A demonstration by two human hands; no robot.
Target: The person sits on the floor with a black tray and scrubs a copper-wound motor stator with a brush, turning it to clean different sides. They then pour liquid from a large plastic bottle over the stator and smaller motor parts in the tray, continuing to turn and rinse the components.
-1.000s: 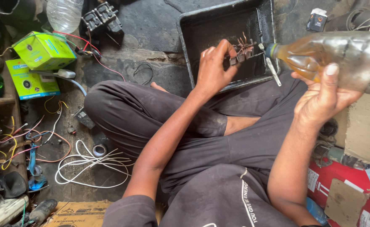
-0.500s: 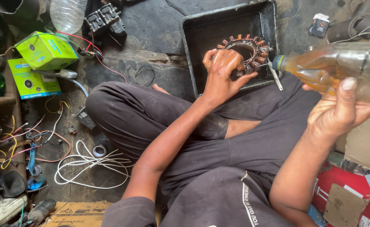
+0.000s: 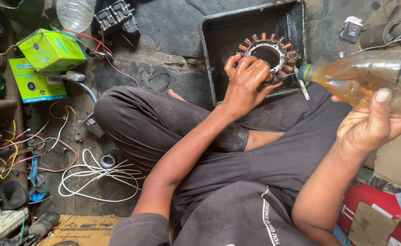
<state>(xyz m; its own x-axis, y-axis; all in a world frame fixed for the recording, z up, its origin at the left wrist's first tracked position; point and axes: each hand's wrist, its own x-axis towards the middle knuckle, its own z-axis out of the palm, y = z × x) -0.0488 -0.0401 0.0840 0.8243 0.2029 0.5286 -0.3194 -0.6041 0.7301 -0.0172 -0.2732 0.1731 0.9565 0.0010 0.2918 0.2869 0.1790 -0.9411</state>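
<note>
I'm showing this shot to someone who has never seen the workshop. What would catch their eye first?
Probably the ring of copper coils in the black tray at top centre, with the left hand gripping its near edge. Next, the plastic bottle of amber liquid tipped sideways in the right hand, its mouth pointing at the ring. At far left, two bright green boxes stand out among tangled wires.
</note>
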